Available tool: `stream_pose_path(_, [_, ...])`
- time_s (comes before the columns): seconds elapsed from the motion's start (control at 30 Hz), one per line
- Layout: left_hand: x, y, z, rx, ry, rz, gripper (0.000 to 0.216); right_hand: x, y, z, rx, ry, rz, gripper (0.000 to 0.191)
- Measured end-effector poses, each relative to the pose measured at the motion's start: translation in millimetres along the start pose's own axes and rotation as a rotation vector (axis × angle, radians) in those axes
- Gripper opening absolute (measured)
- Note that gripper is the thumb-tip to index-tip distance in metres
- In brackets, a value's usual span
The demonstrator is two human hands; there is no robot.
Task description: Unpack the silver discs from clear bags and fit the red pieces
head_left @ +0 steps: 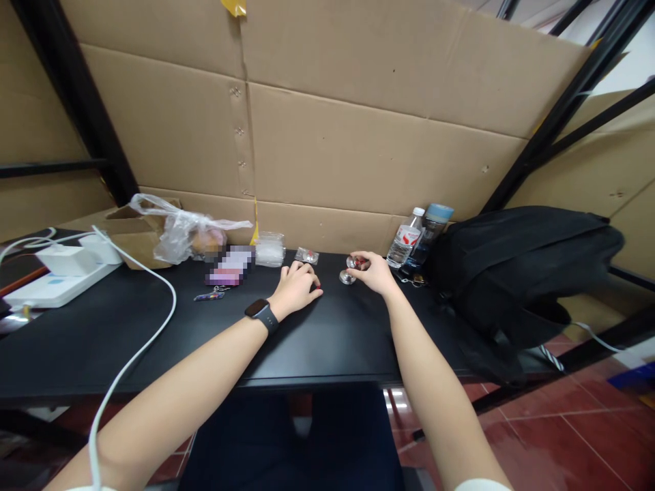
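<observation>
My left hand [297,290] rests on the black table [153,327] with its fingers curled; a small red bit shows under the fingertips, too small to name. A black smartwatch [262,315] sits on that wrist. My right hand [372,271] pinches a small silver metal piece with a red part [355,262]. A second shiny round metal piece [347,277] lies on the table just left of it. A small clear packet [307,256] lies behind my left hand.
A water bottle [406,239] and a darker bottle [430,235] stand right of my hands, beside a black backpack [516,273]. At left are a power strip [56,279] with a white cable [153,327], a plastic bag [187,235], a keychain [209,296]. Cardboard walls stand behind.
</observation>
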State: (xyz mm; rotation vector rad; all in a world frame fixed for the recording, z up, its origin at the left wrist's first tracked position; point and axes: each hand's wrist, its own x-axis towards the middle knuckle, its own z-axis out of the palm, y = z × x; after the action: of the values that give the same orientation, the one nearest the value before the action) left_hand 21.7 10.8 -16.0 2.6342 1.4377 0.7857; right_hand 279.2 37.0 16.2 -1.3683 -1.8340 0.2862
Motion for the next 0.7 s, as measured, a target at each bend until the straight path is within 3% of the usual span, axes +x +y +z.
stream_pose_path(0.27, [4.9,-4.5,0.0,0.000,0.012,-0.012,0.016,-2.7,-1.8,8.3,0.008,-0.092,0.001,0.049])
stream_pose_path(0.4, [6.1,-36.5,-19.7,0.180,0.116,-0.106,0.024,-3.0,-1.0,10.7,0.020,-0.117,-0.013,0.049])
stream_pose_path(0.53, [0.6,-73.7,-36.9,0.361,0.079,-0.270,0.028,-3.8,-3.1,10.5,0.023,-0.137,-0.020,0.047])
stream_pose_path(0.6, [-1.1,-84.3,-40.3,0.385,0.060,-0.314,0.024,-4.3,-4.6,9.6,0.020,-0.142,-0.016,0.046])
stream_pose_path(0.7, [0.1,-88.7,-42.4,0.404,0.137,-0.356,0.028,-4.5,-5.6,8.3,0.013,-0.133,-0.015,0.044])
